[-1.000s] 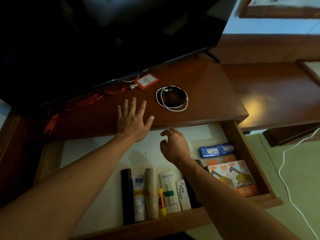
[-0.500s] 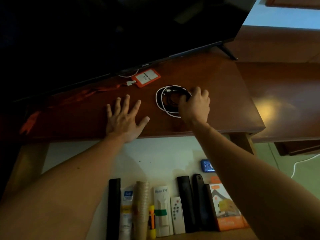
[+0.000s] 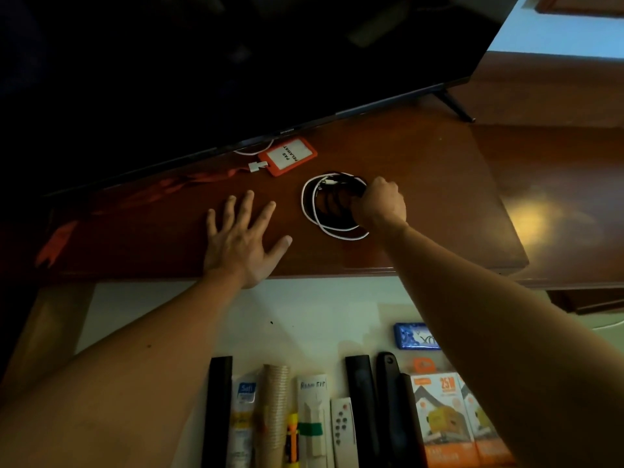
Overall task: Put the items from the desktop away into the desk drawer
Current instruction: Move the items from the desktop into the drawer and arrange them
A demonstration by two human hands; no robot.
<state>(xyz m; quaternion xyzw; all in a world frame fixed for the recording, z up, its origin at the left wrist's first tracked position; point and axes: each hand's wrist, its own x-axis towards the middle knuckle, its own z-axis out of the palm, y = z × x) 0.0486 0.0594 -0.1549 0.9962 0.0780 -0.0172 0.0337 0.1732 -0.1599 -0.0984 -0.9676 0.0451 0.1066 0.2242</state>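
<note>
Dark wood table [image 3: 422, 170] under a black screen [image 3: 202, 62]. Left hand [image 3: 241, 243] lies flat near the front edge, fingers [image 3: 248, 206] spread. Beyond them sits an orange badge holder [image 3: 288, 156]. Right of them, the right hand [image 3: 380, 204] curls closed on coiled cables [image 3: 332, 206] lying on the table. Below both hands, the open drawer [image 3: 304, 319] holds boxes and remotes.

large dark tv screen [image 3: 236, 62] stands at back of table, one thin black foot [image 3: 454, 106] showing at right. pale wall [image 3: 557, 32] beyond. lower glossy wooden surface [image 3: 557, 204] to the right.
</note>
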